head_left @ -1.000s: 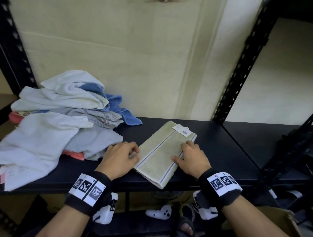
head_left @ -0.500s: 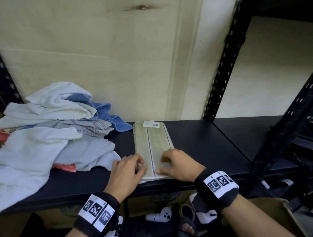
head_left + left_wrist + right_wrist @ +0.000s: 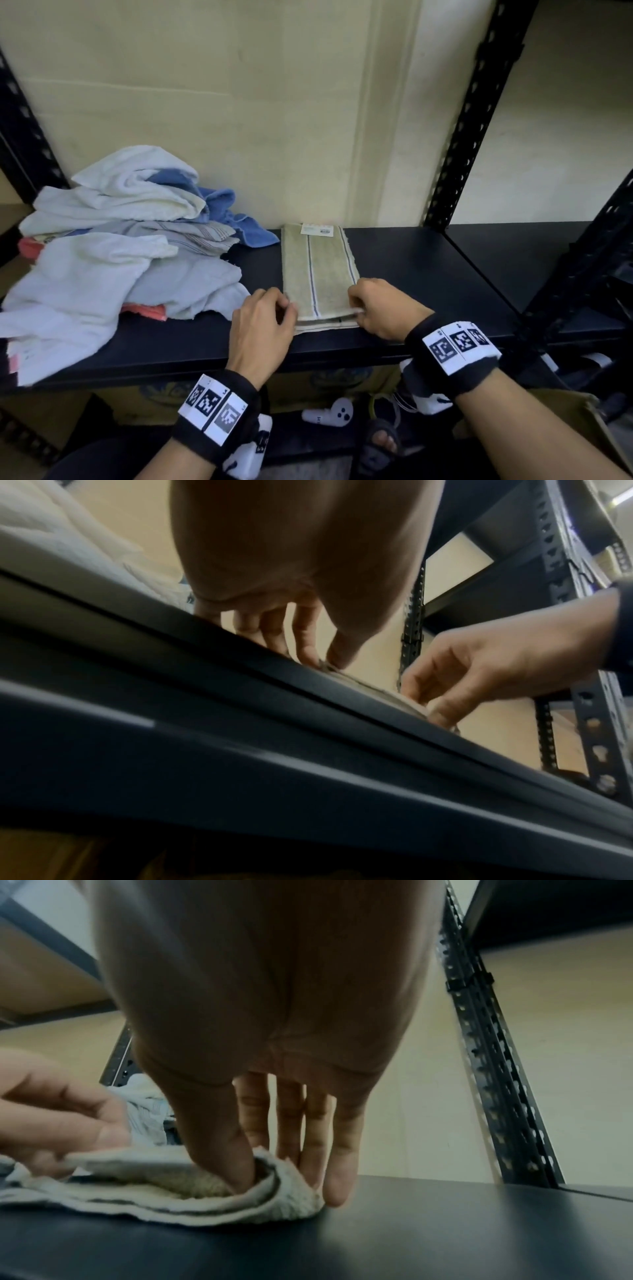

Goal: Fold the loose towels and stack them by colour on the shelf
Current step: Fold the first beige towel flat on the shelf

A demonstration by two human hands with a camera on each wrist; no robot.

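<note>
Green towel swung square to shelf edge since earlier. Left hand, right hand fingers pinch near corners — next fold calls for lifting evenly, carrying toward tag end.

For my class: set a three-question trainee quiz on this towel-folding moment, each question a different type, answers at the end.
1. True or false: the folded beige striped towel lies on the black metal shelf, apart from the loose pile of white, blue and pink towels.
2. Which hand has its thumb tucked between the towel's layers? A) left hand B) right hand
3. Fill in: the white paper label sits at the towel's ___ end.

Key: 1 true; 2 B; 3 far (the wall end).
</note>
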